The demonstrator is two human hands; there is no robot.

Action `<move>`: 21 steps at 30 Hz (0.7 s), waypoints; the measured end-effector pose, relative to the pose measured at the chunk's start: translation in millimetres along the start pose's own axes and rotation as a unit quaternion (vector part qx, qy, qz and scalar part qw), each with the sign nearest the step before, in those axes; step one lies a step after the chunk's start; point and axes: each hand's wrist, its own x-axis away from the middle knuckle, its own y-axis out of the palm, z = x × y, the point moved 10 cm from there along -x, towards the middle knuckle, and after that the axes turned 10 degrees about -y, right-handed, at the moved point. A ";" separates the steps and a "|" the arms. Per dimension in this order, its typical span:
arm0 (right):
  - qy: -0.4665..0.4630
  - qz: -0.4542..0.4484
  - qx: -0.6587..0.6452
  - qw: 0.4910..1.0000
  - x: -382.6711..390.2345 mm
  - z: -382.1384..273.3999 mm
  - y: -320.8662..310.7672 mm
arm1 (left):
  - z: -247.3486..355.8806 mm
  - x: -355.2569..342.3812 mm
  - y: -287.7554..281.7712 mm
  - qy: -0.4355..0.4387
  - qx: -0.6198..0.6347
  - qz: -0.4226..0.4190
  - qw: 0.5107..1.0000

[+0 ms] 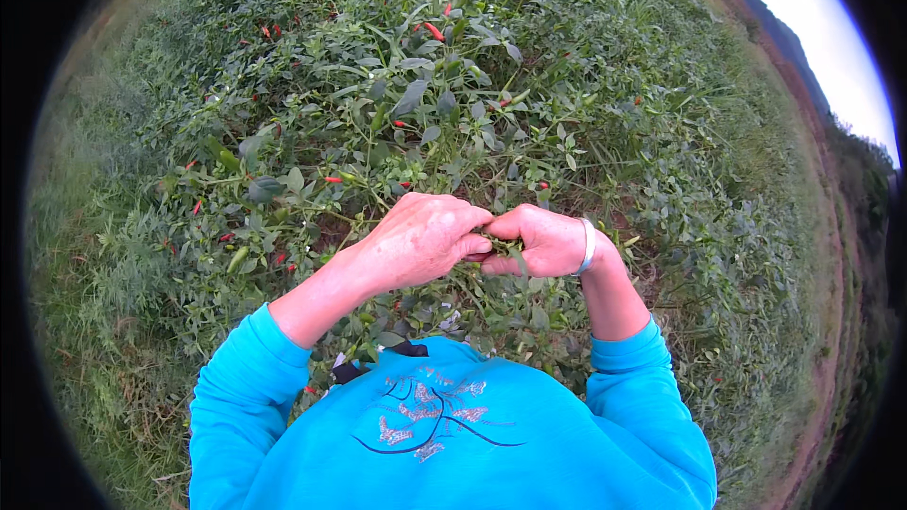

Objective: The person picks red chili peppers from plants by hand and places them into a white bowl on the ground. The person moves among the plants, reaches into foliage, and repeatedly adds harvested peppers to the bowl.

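Note:
My left hand (430,236) and my right hand (534,241) meet over a bushy chilli plant (406,123), both with fingers closed around a small green sprig (503,244) of stems or leaves. The left hand's thumb and fingertips touch the right hand's, and whatever else lies between them is hidden. The right wrist wears a pale bangle (586,244). Red chillies (433,30) and green ones (237,259) hang among the leaves around my hands.
Dense plants and grass (123,227) surround me on the slope. A dirt track (820,397) curves along the right side, with dark hills (789,47) and pale sky beyond. My blue sweatshirt and some dark straps fill the lower middle.

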 end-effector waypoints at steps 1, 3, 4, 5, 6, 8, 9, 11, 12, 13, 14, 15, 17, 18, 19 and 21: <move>0.005 -0.010 0.006 1.000 -1.3 -1.9 4.2 | -3.4 5.4 1.8 -0.021 -0.027 -0.022 0.999; 0.032 -0.047 -0.017 0.998 -5.3 -1.0 19.0 | 6.5 16.5 -5.0 0.021 -0.060 0.000 0.998; 0.017 -0.067 -0.015 0.997 -8.3 -6.6 25.7 | 13.5 23.7 -4.3 0.052 -0.081 -0.007 0.995; 0.002 -0.088 -0.013 0.996 -11.8 -11.9 33.9 | 18.7 30.2 -1.9 0.076 -0.107 -0.019 0.991; 0.037 -0.154 0.007 0.987 -8.1 -8.4 46.0 | 24.7 37.9 2.2 0.098 -0.105 -0.039 0.989; 0.027 -0.205 0.022 0.978 -11.1 -17.2 66.2 | 21.7 48.7 21.2 0.068 -0.083 -0.146 0.983; 0.063 -0.265 0.048 0.961 -5.0 -13.2 78.9 | 20.0 55.5 31.1 0.046 -0.062 -0.204 0.976; 0.084 -0.322 0.044 0.942 0.8 -17.8 91.8 | 24.7 63.1 33.1 0.035 0.011 -0.245 0.969; 0.066 -0.312 0.031 0.947 -1.5 -25.9 94.1 | 26.6 66.4 31.8 0.023 0.059 -0.261 0.963; 0.049 -0.308 0.017 0.950 -2.5 -33.2 96.1 | 28.0 69.8 30.0 0.009 0.107 -0.277 0.955; -0.002 -0.268 -0.022 0.963 -5.4 -47.7 88.3 | 25.4 74.2 31.0 -0.031 0.158 -0.302 0.940; 0.027 -0.252 0.087 0.963 -3.8 -38.6 78.2 | 31.3 77.6 25.9 -0.020 0.213 -0.306 0.928; 0.139 -0.169 0.133 0.967 3.2 -17.0 42.7 | 37.6 84.1 15.6 -0.010 0.299 -0.307 0.904; 0.160 -0.094 0.039 0.982 8.4 -15.3 29.8 | 31.8 76.4 2.0 -0.012 0.316 -0.236 0.919; 0.208 -0.031 -0.036 0.977 17.1 -7.0 19.4 | 6.5 73.8 2.7 -0.126 0.331 -0.210 0.911; 0.188 0.128 -0.152 0.962 21.1 -3.6 -3.0 | -10.9 64.3 -9.5 -0.163 0.413 -0.129 0.887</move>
